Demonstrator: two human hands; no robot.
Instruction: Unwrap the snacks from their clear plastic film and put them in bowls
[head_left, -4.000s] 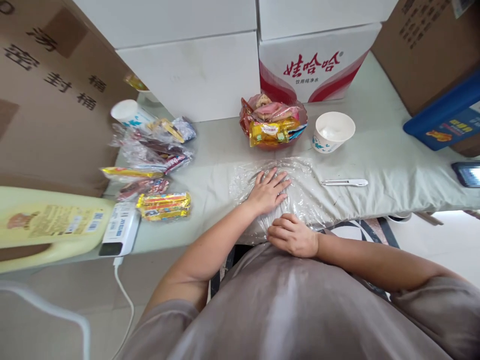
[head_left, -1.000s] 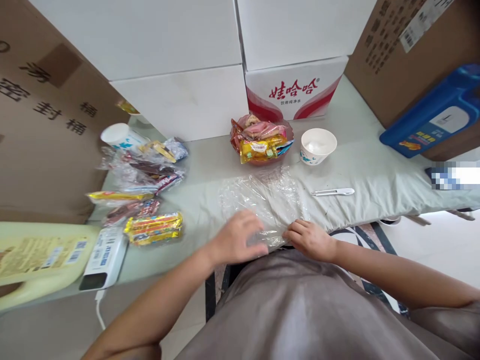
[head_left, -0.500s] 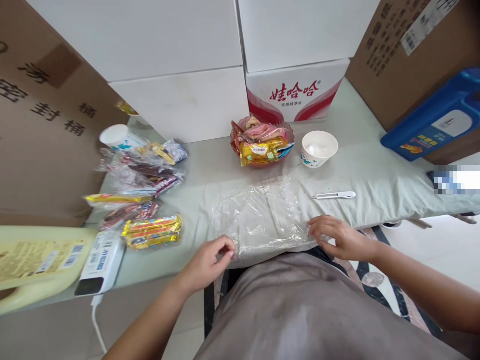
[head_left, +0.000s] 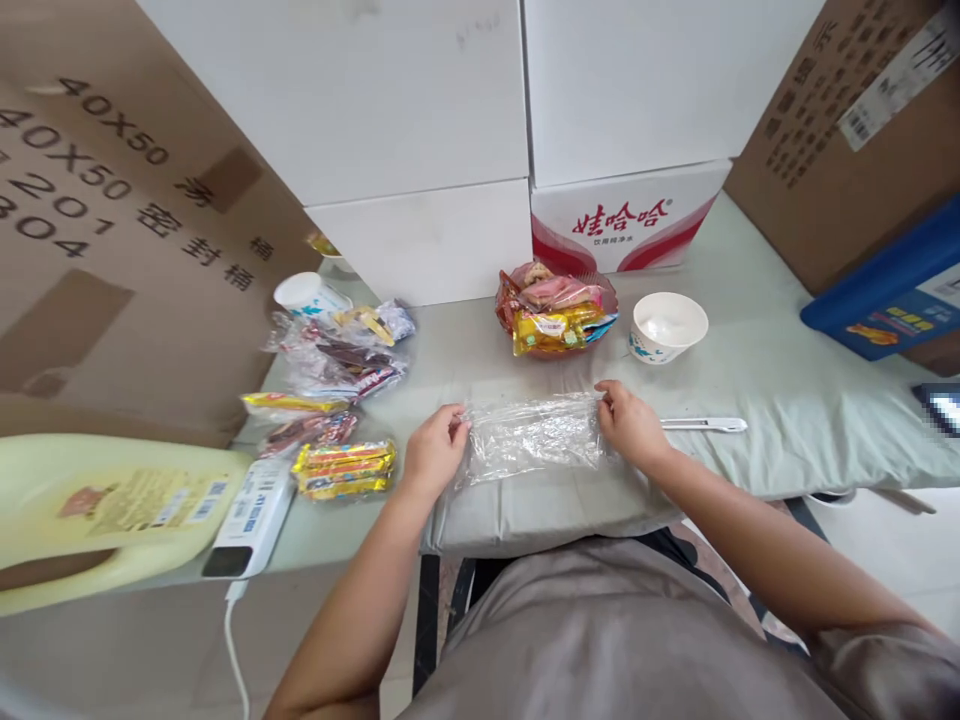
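A clear plastic bag [head_left: 534, 437], crinkled and folded into a wide strip, lies on the cloth-covered table in front of me. My left hand [head_left: 436, 450] pinches its left end between thumb and fingers. At the opposite end my right hand [head_left: 630, 425] grips the plastic, fingers closed. Just behind the bag sits a reddish glass bowl [head_left: 559, 352] heaped with wrapped snacks. A white utility knife [head_left: 705, 425] lies partly behind my right hand. Beyond it stands a white paper bowl [head_left: 667, 328] with something whitish inside.
On the left lie a yellow snack pack [head_left: 343, 470], several loose wrapped snacks [head_left: 337, 362], a tipped paper cup [head_left: 311, 295], a white power bank [head_left: 255, 518] with a cable and a pale yellow jug [head_left: 112, 500]. White boxes [head_left: 420, 240] wall off the back; a blue jug [head_left: 885, 290] stands right.
Both hands have moved forward and taken hold of the bag's ends. The near part of the bag is now folded away from me, making it narrower. The view has shifted left.
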